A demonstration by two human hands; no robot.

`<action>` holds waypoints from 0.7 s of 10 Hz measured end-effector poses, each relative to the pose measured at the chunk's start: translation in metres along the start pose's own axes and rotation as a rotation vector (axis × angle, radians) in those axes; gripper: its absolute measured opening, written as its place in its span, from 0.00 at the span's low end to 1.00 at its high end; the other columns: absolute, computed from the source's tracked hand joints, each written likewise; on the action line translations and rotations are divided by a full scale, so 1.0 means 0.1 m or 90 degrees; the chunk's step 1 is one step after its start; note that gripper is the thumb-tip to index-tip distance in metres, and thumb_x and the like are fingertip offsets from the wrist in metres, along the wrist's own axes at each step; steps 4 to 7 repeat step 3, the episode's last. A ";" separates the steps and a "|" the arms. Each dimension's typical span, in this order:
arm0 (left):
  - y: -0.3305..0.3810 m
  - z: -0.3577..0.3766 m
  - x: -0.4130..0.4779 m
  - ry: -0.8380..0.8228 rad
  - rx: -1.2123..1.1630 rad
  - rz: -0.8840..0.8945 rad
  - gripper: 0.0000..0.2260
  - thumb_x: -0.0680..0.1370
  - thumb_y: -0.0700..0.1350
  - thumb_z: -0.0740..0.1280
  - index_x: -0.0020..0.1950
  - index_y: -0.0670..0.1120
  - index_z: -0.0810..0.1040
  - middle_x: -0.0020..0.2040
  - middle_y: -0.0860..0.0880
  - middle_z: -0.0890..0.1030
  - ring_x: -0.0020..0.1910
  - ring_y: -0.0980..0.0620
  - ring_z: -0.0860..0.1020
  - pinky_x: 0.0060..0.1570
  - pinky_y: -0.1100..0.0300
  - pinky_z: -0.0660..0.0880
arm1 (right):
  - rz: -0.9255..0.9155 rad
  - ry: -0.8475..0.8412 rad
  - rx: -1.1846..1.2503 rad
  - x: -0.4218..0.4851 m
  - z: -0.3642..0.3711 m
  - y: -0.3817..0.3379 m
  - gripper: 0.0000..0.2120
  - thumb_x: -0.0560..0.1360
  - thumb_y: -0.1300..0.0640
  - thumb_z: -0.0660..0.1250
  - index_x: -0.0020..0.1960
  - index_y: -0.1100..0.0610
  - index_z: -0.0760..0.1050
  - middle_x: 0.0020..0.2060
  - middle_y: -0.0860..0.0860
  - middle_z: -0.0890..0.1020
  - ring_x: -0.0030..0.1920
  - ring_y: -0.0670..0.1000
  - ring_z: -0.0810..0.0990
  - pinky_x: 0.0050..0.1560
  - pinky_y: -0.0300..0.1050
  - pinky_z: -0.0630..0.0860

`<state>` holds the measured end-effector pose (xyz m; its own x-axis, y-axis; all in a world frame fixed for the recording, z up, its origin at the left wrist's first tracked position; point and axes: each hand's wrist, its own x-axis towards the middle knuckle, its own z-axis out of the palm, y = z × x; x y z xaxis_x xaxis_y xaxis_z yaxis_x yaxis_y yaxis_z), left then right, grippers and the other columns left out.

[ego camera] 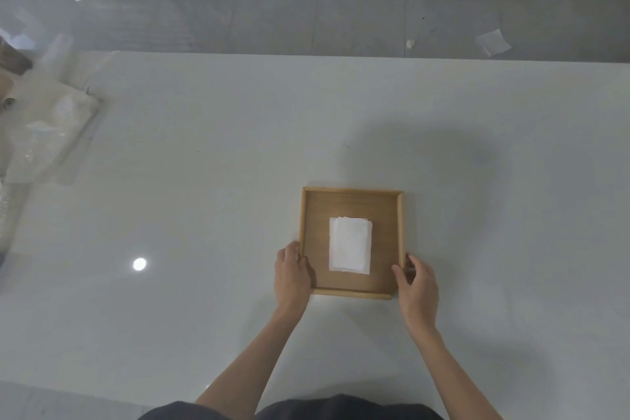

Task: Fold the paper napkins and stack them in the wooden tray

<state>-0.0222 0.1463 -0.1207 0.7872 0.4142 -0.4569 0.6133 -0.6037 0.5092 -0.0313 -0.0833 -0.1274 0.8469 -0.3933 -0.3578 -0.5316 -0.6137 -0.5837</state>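
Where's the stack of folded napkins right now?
In the head view, the stack of folded napkins lies centred in the wooden tray on the white table, between the left hand and right hand holding its side rims.

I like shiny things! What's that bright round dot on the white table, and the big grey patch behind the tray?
Head view: the dot is glare, probably a lamp mirrored in the glossy table; the grey patch beyond the wooden tray is a soft shadow, perhaps the person's own; the left edge of this view is blurred.
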 end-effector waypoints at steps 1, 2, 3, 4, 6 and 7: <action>0.01 0.01 -0.09 0.003 0.162 0.170 0.26 0.81 0.48 0.64 0.78 0.53 0.60 0.78 0.45 0.60 0.73 0.44 0.63 0.71 0.47 0.66 | -0.129 0.069 -0.148 -0.05 0.03 -0.07 0.27 0.75 0.49 0.73 0.70 0.58 0.72 0.63 0.57 0.78 0.65 0.61 0.76 0.61 0.56 0.73; -0.04 0.07 -0.06 0.001 0.280 0.282 0.30 0.80 0.55 0.64 0.80 0.51 0.58 0.81 0.42 0.57 0.78 0.38 0.58 0.75 0.45 0.61 | -0.213 0.037 -0.266 -0.02 0.08 -0.06 0.34 0.76 0.37 0.61 0.76 0.55 0.66 0.72 0.55 0.73 0.74 0.63 0.67 0.73 0.59 0.63; -0.07 0.04 -0.02 -0.037 0.358 0.278 0.32 0.81 0.62 0.56 0.82 0.53 0.50 0.82 0.42 0.47 0.81 0.37 0.47 0.78 0.43 0.48 | -0.210 -0.077 -0.352 0.02 0.08 0.03 0.41 0.74 0.27 0.46 0.81 0.47 0.53 0.80 0.53 0.58 0.80 0.64 0.52 0.77 0.64 0.49; -0.07 0.04 -0.02 -0.037 0.358 0.278 0.32 0.81 0.62 0.56 0.82 0.53 0.50 0.82 0.42 0.47 0.81 0.37 0.47 0.78 0.43 0.48 | -0.210 -0.077 -0.352 0.02 0.08 0.03 0.41 0.74 0.27 0.46 0.81 0.47 0.53 0.80 0.53 0.58 0.80 0.64 0.52 0.77 0.64 0.49; -0.07 0.04 -0.02 -0.037 0.358 0.278 0.32 0.81 0.62 0.56 0.82 0.53 0.50 0.82 0.42 0.47 0.81 0.37 0.47 0.78 0.43 0.48 | -0.210 -0.077 -0.352 0.02 0.08 0.03 0.41 0.74 0.27 0.46 0.81 0.47 0.53 0.80 0.53 0.58 0.80 0.64 0.52 0.77 0.64 0.49; -0.07 0.04 -0.02 -0.037 0.358 0.278 0.32 0.81 0.62 0.56 0.82 0.53 0.50 0.82 0.42 0.47 0.81 0.37 0.47 0.78 0.43 0.48 | -0.210 -0.077 -0.352 0.02 0.08 0.03 0.41 0.74 0.27 0.46 0.81 0.47 0.53 0.80 0.53 0.58 0.80 0.64 0.52 0.77 0.64 0.49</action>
